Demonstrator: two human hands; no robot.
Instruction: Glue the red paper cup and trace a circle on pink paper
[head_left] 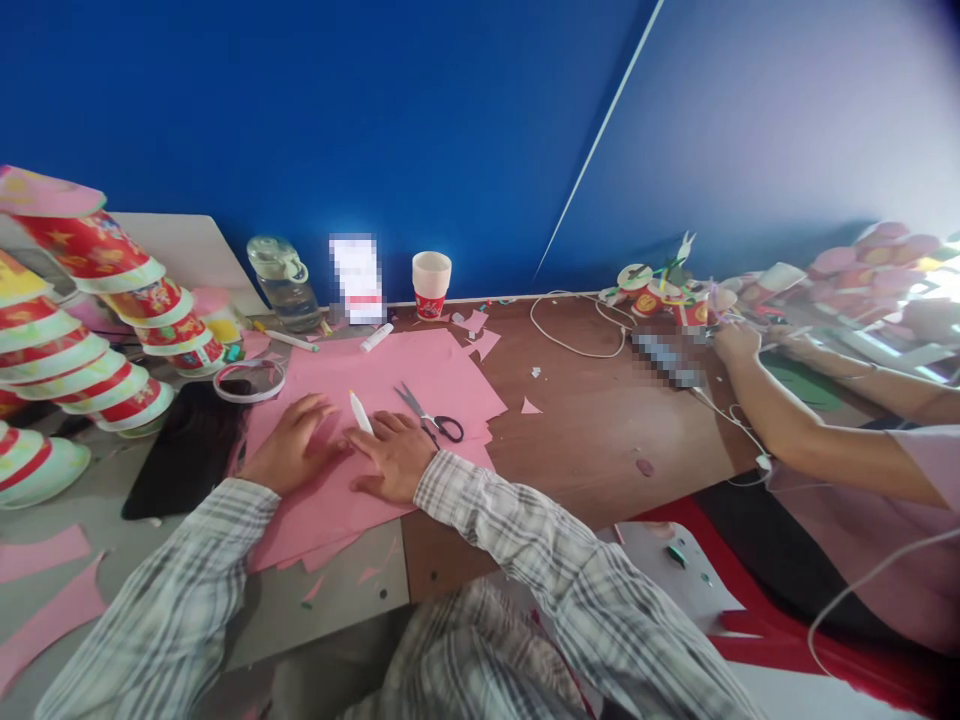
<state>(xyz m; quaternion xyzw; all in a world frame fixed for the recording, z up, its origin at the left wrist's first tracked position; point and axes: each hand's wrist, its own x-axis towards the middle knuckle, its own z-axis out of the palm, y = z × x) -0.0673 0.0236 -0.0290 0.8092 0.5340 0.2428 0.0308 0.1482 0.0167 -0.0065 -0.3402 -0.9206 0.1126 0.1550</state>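
Observation:
A stack of pink paper (375, 365) lies spread on the table in front of me. My left hand (296, 445) rests on its left part, fingers loosely bent and holding nothing that I can see. Close beside it, my right hand (396, 455) presses on the sheet with a white pen (361, 411) between its fingers, the yellowish tip pointing away from me. Scissors with black handles (439, 424) lie partly spread on the paper, just beyond my right hand. A capped white marker (376, 338) rests at the paper's far edge.
Red paper-cup stacks (142, 300) stand left, near a black tablet (187, 450) and a tape roll (249, 381). A water bottle (283, 285), a lit phone (356, 280) and a cup (430, 285) line the wall. Right, another person's arms (787, 425) work near a white cable (577, 353).

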